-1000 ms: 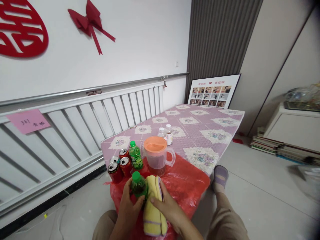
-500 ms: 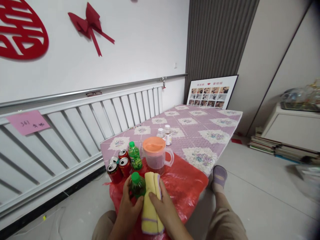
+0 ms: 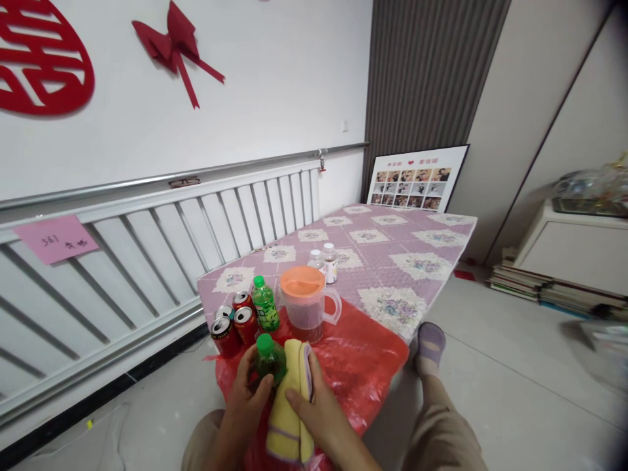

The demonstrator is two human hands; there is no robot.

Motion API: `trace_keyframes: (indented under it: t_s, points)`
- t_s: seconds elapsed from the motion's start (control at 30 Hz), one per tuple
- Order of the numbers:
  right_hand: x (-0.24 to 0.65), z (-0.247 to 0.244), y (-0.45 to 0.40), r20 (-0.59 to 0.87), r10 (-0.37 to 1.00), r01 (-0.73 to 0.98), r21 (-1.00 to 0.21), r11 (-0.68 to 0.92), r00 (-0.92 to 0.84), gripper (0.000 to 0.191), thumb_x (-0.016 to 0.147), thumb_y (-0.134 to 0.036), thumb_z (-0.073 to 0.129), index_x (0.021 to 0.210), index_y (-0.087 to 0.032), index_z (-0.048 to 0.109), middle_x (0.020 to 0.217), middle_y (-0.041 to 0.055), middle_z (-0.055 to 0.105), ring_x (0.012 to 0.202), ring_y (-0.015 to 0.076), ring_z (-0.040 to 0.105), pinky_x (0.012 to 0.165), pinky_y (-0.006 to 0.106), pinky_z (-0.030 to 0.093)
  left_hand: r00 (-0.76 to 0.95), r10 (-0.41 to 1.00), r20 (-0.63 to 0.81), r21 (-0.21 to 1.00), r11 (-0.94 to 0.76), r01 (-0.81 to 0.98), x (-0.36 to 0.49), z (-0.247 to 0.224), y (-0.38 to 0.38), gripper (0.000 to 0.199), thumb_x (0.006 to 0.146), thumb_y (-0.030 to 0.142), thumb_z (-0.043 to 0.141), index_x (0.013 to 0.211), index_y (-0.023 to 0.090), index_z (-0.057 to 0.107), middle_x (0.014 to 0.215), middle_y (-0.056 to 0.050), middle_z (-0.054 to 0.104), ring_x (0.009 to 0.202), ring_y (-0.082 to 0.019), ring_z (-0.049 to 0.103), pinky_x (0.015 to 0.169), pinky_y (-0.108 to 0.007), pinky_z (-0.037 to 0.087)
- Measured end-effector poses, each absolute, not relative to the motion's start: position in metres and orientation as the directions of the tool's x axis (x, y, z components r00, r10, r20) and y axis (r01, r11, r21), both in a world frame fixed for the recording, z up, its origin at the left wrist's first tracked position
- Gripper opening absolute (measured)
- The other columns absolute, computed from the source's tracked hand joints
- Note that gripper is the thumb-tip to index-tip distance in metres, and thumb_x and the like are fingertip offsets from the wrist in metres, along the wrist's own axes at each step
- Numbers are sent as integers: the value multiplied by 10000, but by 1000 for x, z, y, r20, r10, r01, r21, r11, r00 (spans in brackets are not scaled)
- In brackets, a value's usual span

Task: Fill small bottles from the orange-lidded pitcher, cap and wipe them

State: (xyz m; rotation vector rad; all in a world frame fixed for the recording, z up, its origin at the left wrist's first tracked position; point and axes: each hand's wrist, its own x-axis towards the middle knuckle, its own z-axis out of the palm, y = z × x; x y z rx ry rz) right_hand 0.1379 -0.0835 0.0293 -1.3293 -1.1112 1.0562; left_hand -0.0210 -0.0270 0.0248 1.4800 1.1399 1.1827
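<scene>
My left hand (image 3: 249, 390) is closed around a green-capped plastic bottle (image 3: 271, 361) standing near the front of the red plastic sheet (image 3: 358, 363). A folded yellow towel (image 3: 289, 418) with purple edging is gripped in my right hand (image 3: 318, 399) and pressed against the bottle's right side. Just beyond are a second green-capped bottle (image 3: 265, 305) with a green label and a clear pitcher (image 3: 303, 318) with an orange lid and some liquid inside. Several drink cans, among them a red can (image 3: 226, 335), stand to the left of my hands.
Two small white-capped bottles (image 3: 330, 263) stand behind the pitcher on the floral tablecloth (image 3: 375, 278). A white radiator (image 3: 161, 242) runs along the left side, with a pink note (image 3: 56, 239) on it. A photo board (image 3: 417, 180) leans behind the table.
The towel has tilted, its lower end swinging to the left, and my right hand has shifted slightly left with it. My left hand still holds the bottle in about the same place.
</scene>
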Motion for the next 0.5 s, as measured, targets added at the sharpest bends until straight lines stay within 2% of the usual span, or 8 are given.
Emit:
trace_keyframes:
  t_s: [0.07,0.23,0.37,0.5]
  points:
    - [136,40,-89,52,990,10,-999,51,133,856,825,-240,571,1555,-203,126,1520,131,420,1355,217,460,1078,411,415,85,980,182,969,-194,156,-19,25,-25,557,768,346,669,1282,212,500,1276,-108,624,1175,-270,618,990,-417,526]
    - [127,38,-84,152,953,257,-963,83,262,749,839,-262,530,1521,-129,251,1581,154,276,1470,216,235,1185,404,236,60,976,209,966,-215,146,-15,23,-25,517,750,297,665,1226,219,479,1217,-95,623,1114,-242,642,981,-411,529]
    - [127,11,-71,63,957,311,-950,-29,283,703,868,-249,479,1507,-60,255,1536,201,348,1430,230,335,1176,413,266,7,972,236,954,-233,189,-11,22,-27,511,719,314,700,1176,202,500,1164,-95,629,1040,-249,664,911,-412,560]
    - [131,-2,-69,-2,976,389,-917,-89,218,712,858,-233,489,1498,-16,264,1518,220,373,1428,250,341,1179,417,255,-6,958,286,932,-277,233,-15,26,-25,551,708,339,703,1205,194,515,1168,-115,645,1055,-274,658,887,-436,568]
